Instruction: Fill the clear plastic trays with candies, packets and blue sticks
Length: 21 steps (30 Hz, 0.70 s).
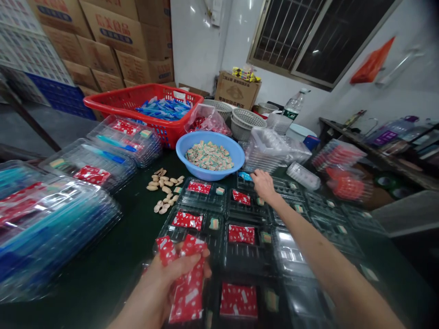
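Red packets (187,297) bunched tight in the left hand (168,276), low over the near trays (247,261)! Over to the right hand (264,185), bent down beside a blue packet (244,176), hard to tell if pinching anything. Already laid: red packets along two columns. Still lacking, apparently, farther right, just striped pieces (298,209). Beyond, a blue basin (209,173), amply stocked.
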### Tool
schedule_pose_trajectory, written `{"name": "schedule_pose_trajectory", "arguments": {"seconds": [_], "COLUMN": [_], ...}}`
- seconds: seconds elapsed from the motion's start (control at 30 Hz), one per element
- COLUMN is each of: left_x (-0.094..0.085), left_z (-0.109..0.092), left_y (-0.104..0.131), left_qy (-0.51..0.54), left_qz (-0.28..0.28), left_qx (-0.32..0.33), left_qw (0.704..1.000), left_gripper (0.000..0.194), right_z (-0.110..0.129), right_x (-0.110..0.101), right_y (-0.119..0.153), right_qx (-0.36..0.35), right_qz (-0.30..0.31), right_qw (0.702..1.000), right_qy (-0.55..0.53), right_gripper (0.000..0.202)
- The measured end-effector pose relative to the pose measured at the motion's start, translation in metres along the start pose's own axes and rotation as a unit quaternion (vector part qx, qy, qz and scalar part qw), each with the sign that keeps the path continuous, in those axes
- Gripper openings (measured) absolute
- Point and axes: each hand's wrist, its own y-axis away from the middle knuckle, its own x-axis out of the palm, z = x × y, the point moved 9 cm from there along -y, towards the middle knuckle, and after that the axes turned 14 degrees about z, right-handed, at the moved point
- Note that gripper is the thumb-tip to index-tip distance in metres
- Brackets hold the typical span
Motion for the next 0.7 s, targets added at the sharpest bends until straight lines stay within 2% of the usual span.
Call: {"name": "schedule_pose_trajectory", "arguments": {"seconds": [0.13, 0.27, 0.33, 0.43, 0.53, 0.57, 0.6, 0.63, 0.67, 0.7], "left_x": [0.005, 0.002, 0.006, 0.013, 0.018, 0.020, 0.022, 0.024, 0.028, 0.032], "left_z": [0.001, 0.000, -0.001, -0.002, 0.003, 0.006, 0.009, 0.011, 0.014, 0.015], "left_y": [-0.004, -0.005, -0.006, -0.006, -0.006, -0.006, -0.006, -0.007, -0.007, -0.008], "left_qy": [-0.016, -0.023, -0.027, -0.044, -0.054, -0.056, -0.058, -0.062, -0.067, -0.072], "left_qz": [0.032, 0.016, 0.029, 0.053, 0.058, 0.058, 0.059, 0.061, 0.067, 0.076], "left_qx": [0.009, 0.004, 0.005, 0.013, 0.006, 0.001, -0.001, -0.001, 0.000, 0.003], "left_qw": [0.999, 1.000, 0.999, 0.998, 0.997, 0.997, 0.997, 0.996, 0.995, 0.995], "left_gripper": [0.024, 0.025, 0.023, 0.020, 0.020, 0.020, 0.019, 0.018, 0.017, 0.014], "right_z": [0.012, 0.011, 0.010, 0.023, 0.057, 0.073, 0.094, 0.117, 0.134, 0.146], "right_x": [0.005, 0.013, 0.012, -0.005, -0.036, -0.047, -0.057, -0.062, -0.067, -0.070], "right_y": [-0.009, -0.027, -0.030, -0.016, 0.025, 0.045, 0.067, 0.090, 0.111, 0.129], "right_qx": [-0.014, -0.029, -0.032, -0.041, -0.084, -0.121, -0.193, -0.256, -0.287, -0.298], "right_qz": [0.026, 0.065, 0.069, 0.041, 0.011, 0.017, 0.043, 0.100, 0.144, 0.174], "right_qw": [0.999, 0.995, 0.991, 0.985, 0.969, 0.956, 0.904, 0.849, 0.810, 0.786], "right_qy": [-0.027, -0.074, -0.106, -0.162, -0.232, -0.268, -0.378, -0.451, -0.491, -0.513], "right_gripper": [0.037, 0.022, 0.021, 0.029, 0.033, 0.031, 0.030, 0.029, 0.025, 0.021]}}
